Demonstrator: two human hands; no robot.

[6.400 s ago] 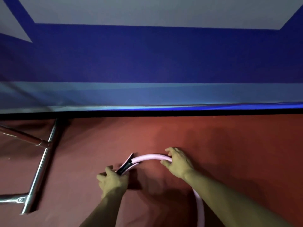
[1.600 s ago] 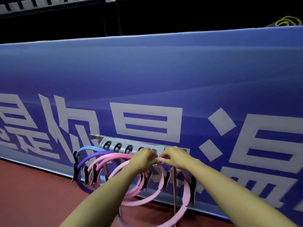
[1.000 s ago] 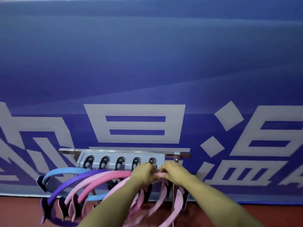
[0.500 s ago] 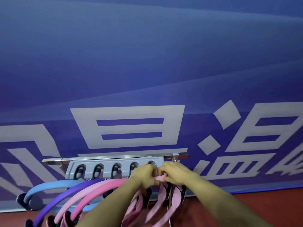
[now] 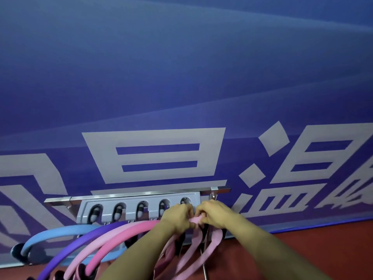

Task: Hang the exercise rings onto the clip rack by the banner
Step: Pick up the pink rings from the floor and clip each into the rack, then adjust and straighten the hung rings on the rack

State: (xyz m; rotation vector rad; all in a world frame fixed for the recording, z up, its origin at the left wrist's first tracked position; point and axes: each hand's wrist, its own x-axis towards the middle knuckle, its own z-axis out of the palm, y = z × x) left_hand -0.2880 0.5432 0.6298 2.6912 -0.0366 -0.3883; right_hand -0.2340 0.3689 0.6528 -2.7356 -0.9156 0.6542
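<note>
— Since half a second ago our view has drifted slightly; both hands remain at the clip rack [image 5: 139,207].

— We confirm: left hand [image 5: 177,216] and right hand [image 5: 214,214] pinch the pale pink ring [image 5: 195,219] beneath the rightmost clip, before the banner [image 5: 181,87].

Grey plastic clip rack [image 5: 139,207] on metal rail [image 5: 129,196], in front of blue lettered banner [image 5: 181,77]. Foam exercise rings [image 5: 113,233] hang below rack, fanning left. Left hand [image 5: 177,216] and right hand [image 5: 215,214] meet at rack's right end, gripping pale pink ring [image 5: 194,219] between them. Red floor [image 5: 323,243] below right.
</note>
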